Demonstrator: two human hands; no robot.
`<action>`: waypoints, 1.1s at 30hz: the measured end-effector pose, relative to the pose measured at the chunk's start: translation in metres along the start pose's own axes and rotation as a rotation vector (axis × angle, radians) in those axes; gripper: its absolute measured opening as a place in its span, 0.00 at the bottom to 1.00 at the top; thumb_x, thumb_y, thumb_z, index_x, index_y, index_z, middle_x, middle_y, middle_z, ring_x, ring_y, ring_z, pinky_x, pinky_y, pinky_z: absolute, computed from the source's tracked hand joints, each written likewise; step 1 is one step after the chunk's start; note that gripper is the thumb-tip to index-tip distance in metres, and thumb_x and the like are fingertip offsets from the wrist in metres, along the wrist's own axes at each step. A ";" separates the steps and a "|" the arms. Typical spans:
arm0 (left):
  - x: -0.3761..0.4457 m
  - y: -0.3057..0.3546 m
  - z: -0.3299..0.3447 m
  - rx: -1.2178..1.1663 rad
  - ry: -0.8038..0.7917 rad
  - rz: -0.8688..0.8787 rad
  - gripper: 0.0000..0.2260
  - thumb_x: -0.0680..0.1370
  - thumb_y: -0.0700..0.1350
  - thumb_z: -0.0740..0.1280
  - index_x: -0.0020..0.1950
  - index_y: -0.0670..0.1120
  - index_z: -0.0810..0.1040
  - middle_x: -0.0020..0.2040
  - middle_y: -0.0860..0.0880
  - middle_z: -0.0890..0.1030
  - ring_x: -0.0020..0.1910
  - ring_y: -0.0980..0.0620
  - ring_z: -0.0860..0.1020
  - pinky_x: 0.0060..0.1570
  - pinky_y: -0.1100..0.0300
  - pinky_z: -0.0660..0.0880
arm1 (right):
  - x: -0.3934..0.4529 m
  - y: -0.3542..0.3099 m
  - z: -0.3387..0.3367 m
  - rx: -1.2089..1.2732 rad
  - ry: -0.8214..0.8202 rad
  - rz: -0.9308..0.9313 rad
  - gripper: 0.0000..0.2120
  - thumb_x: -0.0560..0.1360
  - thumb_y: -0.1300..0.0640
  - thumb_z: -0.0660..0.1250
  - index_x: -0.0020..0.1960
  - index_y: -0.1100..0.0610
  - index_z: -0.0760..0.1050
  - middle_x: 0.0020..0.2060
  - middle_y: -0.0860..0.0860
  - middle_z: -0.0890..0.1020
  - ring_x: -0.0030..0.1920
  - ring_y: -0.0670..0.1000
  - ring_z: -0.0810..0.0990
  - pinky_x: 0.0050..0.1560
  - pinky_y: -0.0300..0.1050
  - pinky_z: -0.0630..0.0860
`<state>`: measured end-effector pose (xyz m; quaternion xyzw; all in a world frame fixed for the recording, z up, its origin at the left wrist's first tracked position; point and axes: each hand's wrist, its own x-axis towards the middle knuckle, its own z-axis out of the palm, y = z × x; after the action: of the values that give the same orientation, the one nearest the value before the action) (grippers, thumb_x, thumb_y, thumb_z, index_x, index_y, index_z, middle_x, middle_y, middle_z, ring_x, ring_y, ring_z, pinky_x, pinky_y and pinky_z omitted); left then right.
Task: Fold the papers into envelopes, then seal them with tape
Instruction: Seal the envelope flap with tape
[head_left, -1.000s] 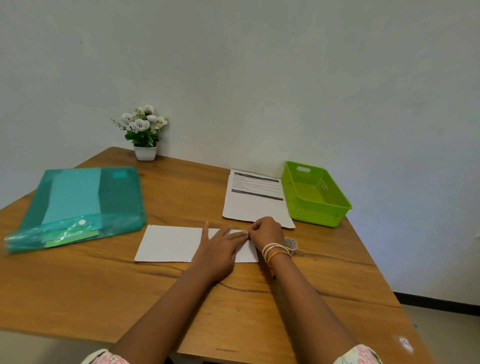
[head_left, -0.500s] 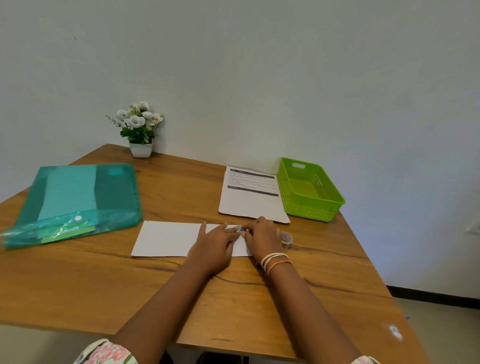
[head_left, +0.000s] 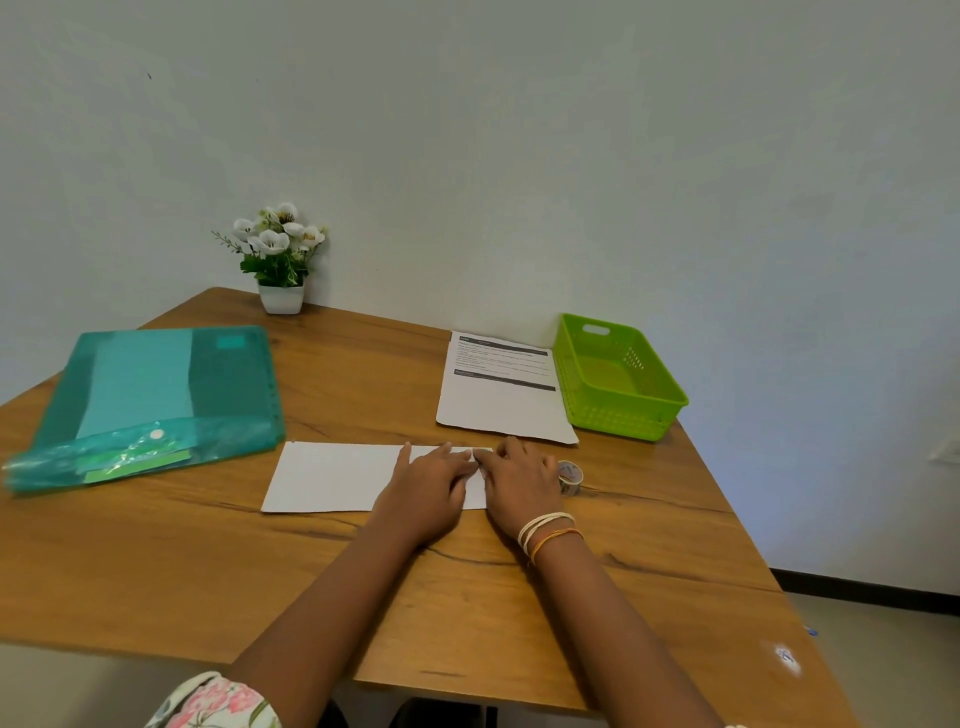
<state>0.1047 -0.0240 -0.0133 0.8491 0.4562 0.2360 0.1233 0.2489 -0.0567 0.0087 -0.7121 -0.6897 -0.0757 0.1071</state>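
On the wooden table (head_left: 519, 613), we press our left hand (head_left: 434, 491) and right hand (head_left: 519, 483) flat, fingers spread, gripping nothing, upon the folded paper's (head_left: 332, 475) right end; the tape roll (head_left: 570, 477) sits just beside our right hand.

A folded white sheet of paper (head_left: 332, 477) lies flat on the brown wooden table (head_left: 208, 571). The left hand (head_left: 428, 486) rests palm-down on its right part, fingers spread flat. The right hand (head_left: 522, 480) presses on the paper's right end, its fingertips meeting those of the left. Just beside the right hand sits a small roll of clear tape (head_left: 570, 477). Behind lie a printed white document (head_left: 501, 400) and, beside it, a lime-green plastic basket (head_left: 618, 379). A teal plastic folder (head_left: 150, 400) lies far left, a white potted flower plant (head_left: 280, 260) by the wall.
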 end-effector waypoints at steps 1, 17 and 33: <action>0.000 0.000 0.000 0.001 0.002 -0.005 0.17 0.80 0.46 0.57 0.69 0.54 0.73 0.70 0.53 0.73 0.74 0.55 0.63 0.74 0.45 0.45 | 0.001 0.000 0.000 -0.007 -0.016 0.003 0.18 0.79 0.53 0.54 0.67 0.45 0.69 0.57 0.50 0.73 0.57 0.54 0.70 0.54 0.51 0.65; -0.003 0.005 -0.005 0.051 -0.034 -0.030 0.17 0.81 0.49 0.57 0.69 0.54 0.72 0.71 0.54 0.71 0.74 0.55 0.63 0.74 0.44 0.47 | -0.019 -0.001 -0.009 -0.020 -0.049 -0.028 0.20 0.80 0.50 0.52 0.70 0.52 0.67 0.64 0.51 0.73 0.63 0.53 0.69 0.62 0.50 0.66; -0.051 -0.040 -0.068 0.263 0.180 -0.592 0.27 0.75 0.63 0.63 0.67 0.47 0.70 0.66 0.41 0.70 0.64 0.43 0.69 0.61 0.53 0.69 | 0.003 -0.058 -0.028 0.065 -0.203 0.422 0.26 0.75 0.42 0.63 0.64 0.59 0.71 0.62 0.59 0.74 0.62 0.58 0.72 0.58 0.49 0.72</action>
<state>0.0165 -0.0450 0.0136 0.6642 0.7186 0.2030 0.0350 0.1918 -0.0590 0.0391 -0.8408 -0.5346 0.0425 0.0737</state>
